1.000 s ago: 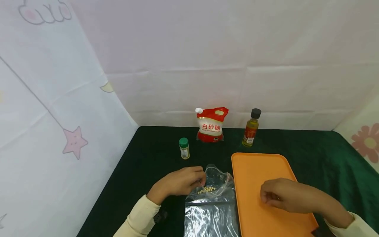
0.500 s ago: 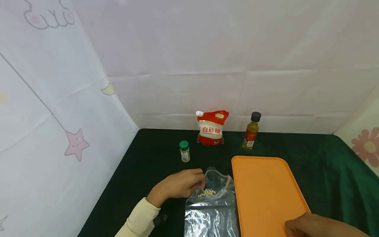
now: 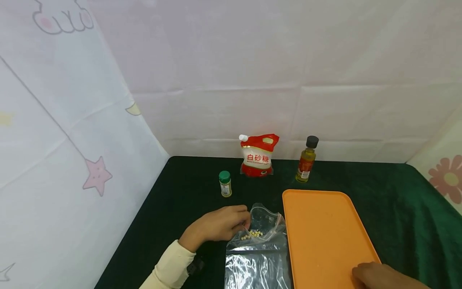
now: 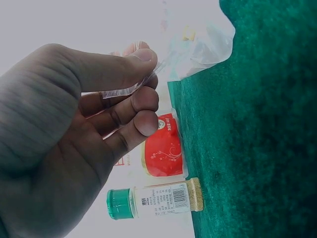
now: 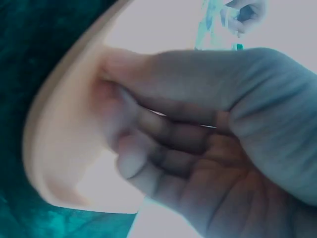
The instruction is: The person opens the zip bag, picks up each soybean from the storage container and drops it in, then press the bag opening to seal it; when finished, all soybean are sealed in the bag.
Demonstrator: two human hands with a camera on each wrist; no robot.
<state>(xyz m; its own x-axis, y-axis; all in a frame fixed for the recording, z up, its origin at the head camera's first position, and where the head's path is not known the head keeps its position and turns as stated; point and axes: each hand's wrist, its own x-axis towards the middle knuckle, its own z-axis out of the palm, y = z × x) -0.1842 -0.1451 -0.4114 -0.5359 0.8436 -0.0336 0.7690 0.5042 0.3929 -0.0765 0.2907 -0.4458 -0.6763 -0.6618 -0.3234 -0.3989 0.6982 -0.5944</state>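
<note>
My left hand [image 3: 220, 223] pinches the rim of a clear zip bag [image 3: 258, 265] between thumb and fingers, and the mouth of the bag gapes. Several small round pale-yellow beans [image 3: 255, 233] lie inside near the opening. In the left wrist view the plastic film [image 4: 124, 92] passes between the thumb and fingertips. My right hand [image 3: 384, 275] is low over the near right part of an orange tray [image 3: 325, 228], partly cut off by the frame. The right wrist view shows its thumb and index fingertips [image 5: 111, 94] together at the tray; anything between them is hidden or blurred.
Behind the bag stands a small green-capped shaker jar [image 3: 225, 184]. Farther back are a red-and-white sugar pouch [image 3: 257, 157] with a white spout and a black-capped oil bottle [image 3: 306, 160]. A dark green cloth [image 3: 195, 188] covers the table; light fabric [image 3: 216, 60] hangs behind.
My right hand has moved from mid-tray toward its near right edge, then slightly farther right and down. My left hand keeps its grip on the bag rim. The view has tilted slightly.
</note>
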